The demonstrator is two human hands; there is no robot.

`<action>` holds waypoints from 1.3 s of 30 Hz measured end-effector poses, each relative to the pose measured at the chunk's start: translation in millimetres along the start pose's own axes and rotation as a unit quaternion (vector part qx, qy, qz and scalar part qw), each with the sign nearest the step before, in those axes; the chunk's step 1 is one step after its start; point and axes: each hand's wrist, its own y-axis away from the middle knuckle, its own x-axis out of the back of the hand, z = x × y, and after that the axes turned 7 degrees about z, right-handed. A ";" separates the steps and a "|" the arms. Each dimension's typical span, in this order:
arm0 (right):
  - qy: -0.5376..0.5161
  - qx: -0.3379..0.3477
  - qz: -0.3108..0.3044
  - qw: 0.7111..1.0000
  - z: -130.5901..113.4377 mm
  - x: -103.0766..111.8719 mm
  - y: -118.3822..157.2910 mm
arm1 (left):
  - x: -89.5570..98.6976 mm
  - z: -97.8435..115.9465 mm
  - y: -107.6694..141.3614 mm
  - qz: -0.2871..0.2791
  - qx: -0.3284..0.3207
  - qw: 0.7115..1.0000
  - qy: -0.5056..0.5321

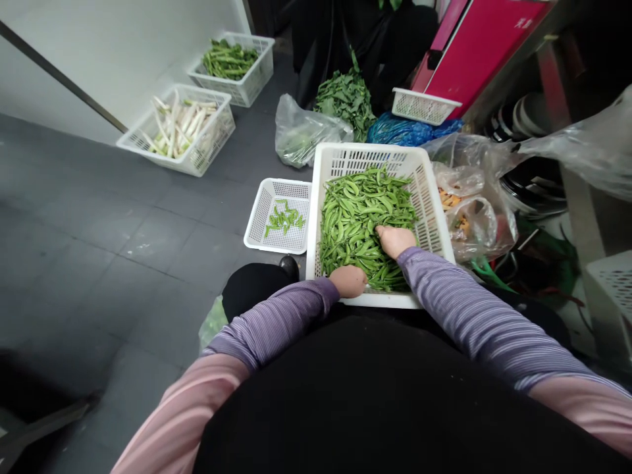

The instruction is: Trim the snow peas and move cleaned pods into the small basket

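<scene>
A large white plastic mesh basket point(370, 155) rests on my lap, heaped with green pea pods point(363, 220). My left hand point(348, 281) lies at the near edge of the pile, its fingers buried among the pods. My right hand point(395, 241) presses into the pile further in, with its fingers hidden too. Whether either hand grips any pods is hidden. Just left of the large basket, a smaller white mesh basket point(261, 217) holds a thin scatter of shelled-looking green pods point(284, 219).
On the grey tiled floor stand a basket of white stalks point(207, 135) and a basket of green beans point(247, 79). Leafy greens point(345, 102) and plastic bags point(474, 204) crowd the far side. A pink-red box point(474, 59) stands behind, with stacked dark bowls point(528, 178) to the right.
</scene>
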 end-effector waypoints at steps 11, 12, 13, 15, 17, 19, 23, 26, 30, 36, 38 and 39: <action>-0.652 -0.270 -0.073 0.704 2.5 23.5 64.4 | 12.0 13.4 4.6 0.151 -0.017 0.985 0.080; -0.706 -0.292 -0.093 0.638 -3.5 24.3 71.6 | 11.2 15.0 4.7 0.151 -0.030 0.985 0.077; -0.741 -0.308 -0.103 0.588 -9.6 24.6 77.3 | 10.0 16.2 4.8 0.150 -0.043 0.985 0.069; -0.757 -0.318 -0.101 0.562 -19.8 23.5 84.5 | 7.2 17.6 5.1 0.149 -0.065 0.985 0.050; -0.760 -0.319 -0.099 0.557 -26.2 21.0 87.2 | 5.0 17.6 5.7 0.150 -0.073 0.985 0.038; -0.763 -0.315 -0.097 0.555 -30.3 18.1 88.0 | 4.2 17.6 6.9 0.151 -0.090 0.984 0.032; -0.743 -0.262 -0.095 0.608 -37.1 16.6 91.0 | 7.6 19.3 11.2 0.149 -0.119 0.981 0.030; -0.723 -0.214 -0.140 0.642 -35.8 23.5 96.1 | 14.8 16.4 12.5 0.177 -0.043 0.982 0.047; -0.723 -0.233 -0.161 0.630 -17.4 35.6 106.1 | 27.1 1.7 9.3 0.215 0.116 0.969 0.040; -0.750 -0.261 -0.179 0.581 -0.7 38.5 118.5 | 20.3 0.9 9.3 0.145 0.057 0.988 0.006; -0.750 -0.251 -0.190 0.582 -4.5 37.6 118.1 | 13.9 8.3 11.6 0.134 -0.022 0.991 0.003; -0.746 -0.245 -0.199 0.586 -6.9 37.0 117.1 | 11.7 11.6 12.7 0.136 -0.055 0.989 -0.005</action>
